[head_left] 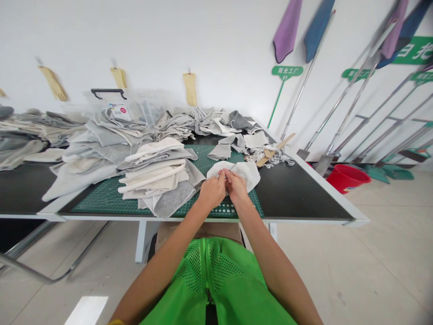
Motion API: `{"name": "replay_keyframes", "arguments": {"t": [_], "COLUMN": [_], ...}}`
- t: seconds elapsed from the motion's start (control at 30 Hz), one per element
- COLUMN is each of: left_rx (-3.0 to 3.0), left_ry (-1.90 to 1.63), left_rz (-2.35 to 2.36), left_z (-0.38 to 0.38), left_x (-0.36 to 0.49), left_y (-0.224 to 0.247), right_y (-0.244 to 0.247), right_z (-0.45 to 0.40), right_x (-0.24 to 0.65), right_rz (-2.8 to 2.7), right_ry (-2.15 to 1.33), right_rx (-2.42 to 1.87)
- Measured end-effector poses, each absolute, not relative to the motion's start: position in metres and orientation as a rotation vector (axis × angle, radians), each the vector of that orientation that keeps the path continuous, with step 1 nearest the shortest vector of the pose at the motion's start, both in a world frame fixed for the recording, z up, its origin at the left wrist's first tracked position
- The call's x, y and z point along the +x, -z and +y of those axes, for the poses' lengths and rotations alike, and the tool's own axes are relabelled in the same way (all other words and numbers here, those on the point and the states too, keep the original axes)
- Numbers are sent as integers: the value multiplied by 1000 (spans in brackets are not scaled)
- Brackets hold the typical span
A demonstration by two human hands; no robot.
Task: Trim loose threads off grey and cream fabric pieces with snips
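My left hand (pixel 212 192) and my right hand (pixel 237 186) meet at the front of the table, fingertips pinching the near edge of a soft white fabric piece (pixel 246 174). The fabric lies partly on a green cutting mat (pixel 115 198). Just left of my left hand stands a stack of folded cream and grey fabric (pixel 154 177), close to but not touched by my fingers. Beyond my right hand lie small patterned scraps (pixel 265 158) and a cardboard strip (pixel 270 153). Whatever my fingertips cover is hidden.
The black table (pixel 291 194) has a white edge. Grey fabric heaps (pixel 172 124) cover its far side, with a clear plastic box (pixel 125 106) behind them. Mops (pixel 345 95) lean against the wall at right, above a red bucket (pixel 347 177).
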State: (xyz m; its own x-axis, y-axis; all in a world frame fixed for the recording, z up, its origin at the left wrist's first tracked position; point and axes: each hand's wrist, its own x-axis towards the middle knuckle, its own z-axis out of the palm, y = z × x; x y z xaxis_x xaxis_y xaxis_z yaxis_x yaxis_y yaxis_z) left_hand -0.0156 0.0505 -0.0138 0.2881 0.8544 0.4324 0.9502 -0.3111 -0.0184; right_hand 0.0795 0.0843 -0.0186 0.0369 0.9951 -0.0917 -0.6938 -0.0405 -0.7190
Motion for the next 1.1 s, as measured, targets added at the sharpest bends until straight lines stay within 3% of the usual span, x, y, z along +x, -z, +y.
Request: {"name": "replay_keyframes", "arguments": {"t": [1.1], "left_rx": [-2287], "left_ry": [506], "left_rz": [-1659], "left_z": [50], "left_x": [-15], "left_y": [13], "right_y": [20], "right_z": [85], "right_x": [79], "right_rz": [-553], "right_ry": [-1454], "right_rx": [-712]}}
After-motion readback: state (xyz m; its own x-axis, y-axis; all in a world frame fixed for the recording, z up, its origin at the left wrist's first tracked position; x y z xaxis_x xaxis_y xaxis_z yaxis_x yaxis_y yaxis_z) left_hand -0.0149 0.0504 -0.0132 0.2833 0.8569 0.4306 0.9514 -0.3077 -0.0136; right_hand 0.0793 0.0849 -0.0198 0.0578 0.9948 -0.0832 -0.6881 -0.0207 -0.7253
